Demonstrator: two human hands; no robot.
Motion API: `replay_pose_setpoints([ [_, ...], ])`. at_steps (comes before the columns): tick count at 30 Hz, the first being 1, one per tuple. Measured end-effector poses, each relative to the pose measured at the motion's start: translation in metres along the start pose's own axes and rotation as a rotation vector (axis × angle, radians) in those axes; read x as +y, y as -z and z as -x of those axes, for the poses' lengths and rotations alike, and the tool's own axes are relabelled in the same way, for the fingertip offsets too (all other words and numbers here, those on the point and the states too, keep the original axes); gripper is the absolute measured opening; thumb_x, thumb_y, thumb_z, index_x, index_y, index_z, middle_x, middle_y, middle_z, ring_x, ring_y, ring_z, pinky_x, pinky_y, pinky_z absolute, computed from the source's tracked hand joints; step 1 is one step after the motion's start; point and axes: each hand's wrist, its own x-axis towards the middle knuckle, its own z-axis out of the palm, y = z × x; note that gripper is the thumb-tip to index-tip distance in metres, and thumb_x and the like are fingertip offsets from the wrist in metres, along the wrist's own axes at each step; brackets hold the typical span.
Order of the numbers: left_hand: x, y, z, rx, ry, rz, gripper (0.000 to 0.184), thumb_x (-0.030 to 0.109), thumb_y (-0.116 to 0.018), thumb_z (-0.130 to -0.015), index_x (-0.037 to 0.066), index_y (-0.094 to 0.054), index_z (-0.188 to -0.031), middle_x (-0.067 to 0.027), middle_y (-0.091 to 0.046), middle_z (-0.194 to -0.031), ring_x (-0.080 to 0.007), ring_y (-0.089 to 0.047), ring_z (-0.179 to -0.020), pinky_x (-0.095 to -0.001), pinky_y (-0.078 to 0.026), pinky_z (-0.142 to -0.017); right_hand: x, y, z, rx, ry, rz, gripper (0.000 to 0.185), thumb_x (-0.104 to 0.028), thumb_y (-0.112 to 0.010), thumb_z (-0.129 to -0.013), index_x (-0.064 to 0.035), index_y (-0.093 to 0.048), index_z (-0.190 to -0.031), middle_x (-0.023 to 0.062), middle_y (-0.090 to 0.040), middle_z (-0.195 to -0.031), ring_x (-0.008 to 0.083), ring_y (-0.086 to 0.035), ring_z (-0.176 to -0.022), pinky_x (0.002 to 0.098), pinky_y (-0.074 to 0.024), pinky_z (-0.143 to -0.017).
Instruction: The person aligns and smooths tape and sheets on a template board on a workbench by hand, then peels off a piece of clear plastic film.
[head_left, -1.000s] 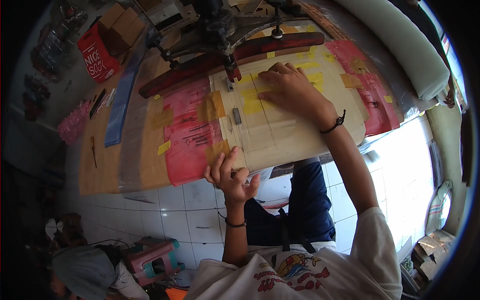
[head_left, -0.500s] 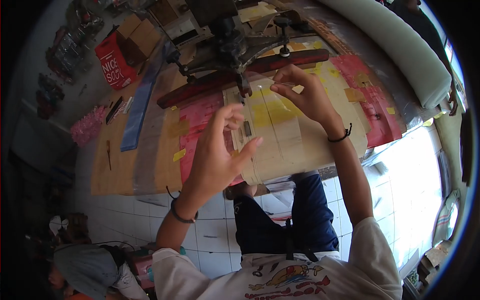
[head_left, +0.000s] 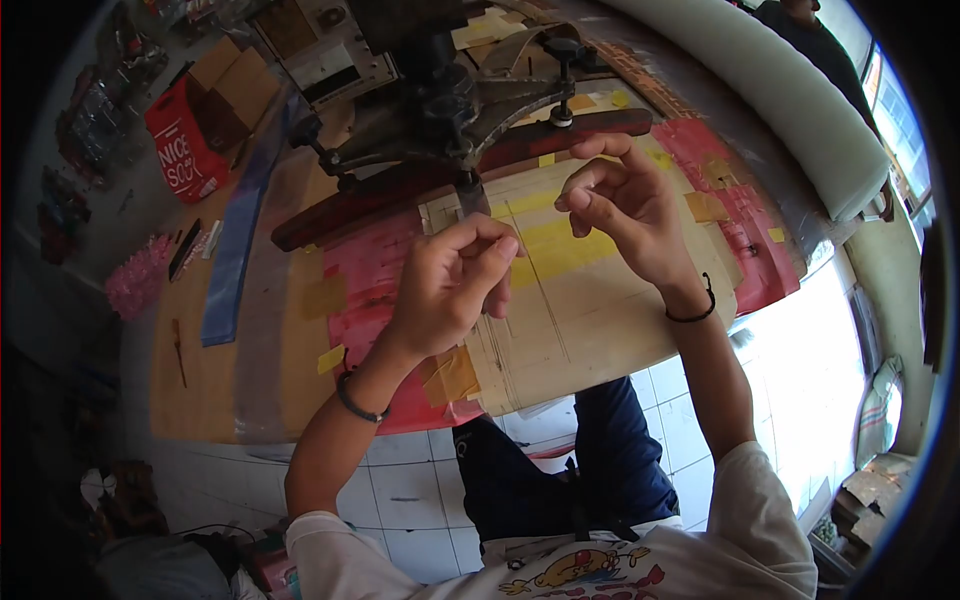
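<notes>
My left hand (head_left: 452, 285) is closed, thumb pressed to the curled fingers, above the left side of a pale board (head_left: 590, 310). Whatever it pinches, if anything, does not show clearly. To its right, my right hand (head_left: 635, 220) has thumb and fingers drawn together over the board's yellow tape (head_left: 565, 255); anything thin between the fingertips cannot be made out. Long dark lines run along the board. Just beyond the hands stands a dark metal press (head_left: 450, 110) with a dark red bar (head_left: 370, 195) across its base.
Red sheeting (head_left: 375, 285) lies on the table beside the board. At left are a blue strip (head_left: 245, 235), a thin brown-handled tool (head_left: 179, 350), pink material (head_left: 140, 275) and a red bag (head_left: 185, 150). A large white roll (head_left: 760, 100) lies at back right, with a person (head_left: 815, 45) beyond.
My left hand has closed from a spread pose. My right hand has come down slightly, and the clear film seen at its fingertips no longer shows plainly. The camera view has shifted.
</notes>
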Motion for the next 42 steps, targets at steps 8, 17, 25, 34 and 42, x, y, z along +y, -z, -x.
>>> replay_pose_setpoints([
  [8, -0.003, 0.012, 0.010, 0.038, -0.112, -0.093, 0.017, 0.010, -0.058, -0.100, -0.001, -0.062, -0.087, 0.0003, -0.060, -0.067, -0.0042, -0.054, -0.055, -0.0211, -0.042, -0.055, -0.009, -0.014, 0.009, 0.017, 0.045, 0.059, 0.038, 0.000, -0.067, -0.097, 0.0014, -0.050, -0.131, 0.0122, -0.074, -0.092, 0.0176, -0.075, -0.092, 0.0232, -0.0550, -0.066],
  [17, -0.007, 0.012, 0.009, -0.037, -0.140, -0.110, 0.025, 0.020, -0.050, -0.102, 0.001, -0.054, -0.087, 0.0008, -0.049, -0.059, -0.0038, -0.041, -0.046, -0.0220, -0.035, -0.044, -0.020, -0.022, 0.009, 0.098, -0.050, 0.236, 0.051, -0.010, -0.068, -0.097, 0.0034, -0.044, -0.140, 0.0161, -0.074, -0.082, 0.0174, -0.070, -0.065, 0.0271, -0.0551, -0.060],
  [25, -0.002, 0.006, 0.008, -0.202, 0.075, -0.148, 0.026, 0.015, -0.059, -0.101, 0.001, -0.062, -0.079, 0.0011, -0.050, -0.059, -0.0042, -0.046, -0.053, -0.0255, -0.036, -0.051, -0.015, -0.024, 0.005, -0.129, -0.270, 0.085, 0.065, -0.003, -0.075, -0.092, 0.0023, -0.041, -0.147, 0.0113, -0.075, -0.090, 0.0139, -0.072, -0.083, 0.0240, -0.0561, -0.071],
  [34, -0.003, 0.001, 0.009, -0.201, 0.155, -0.072, 0.033, 0.018, -0.063, -0.101, 0.002, -0.060, -0.073, 0.0044, -0.050, -0.060, -0.0015, -0.042, -0.055, -0.0249, -0.032, -0.050, -0.014, -0.026, 0.004, -0.042, -0.267, 0.097, 0.060, 0.003, -0.073, -0.091, 0.0003, -0.042, -0.143, 0.0113, -0.074, -0.092, 0.0149, -0.074, -0.088, 0.0241, -0.0565, -0.076],
  [42, -0.002, 0.001, 0.006, -0.211, 0.159, -0.065, 0.033, 0.018, -0.063, -0.101, 0.002, -0.059, -0.072, 0.0036, -0.050, -0.060, -0.0017, -0.042, -0.055, -0.0251, -0.032, -0.050, -0.015, -0.025, 0.004, -0.026, -0.277, 0.076, 0.062, 0.002, -0.072, -0.091, -0.0008, -0.039, -0.144, 0.0115, -0.074, -0.090, 0.0158, -0.074, -0.088, 0.0254, -0.0571, -0.076],
])
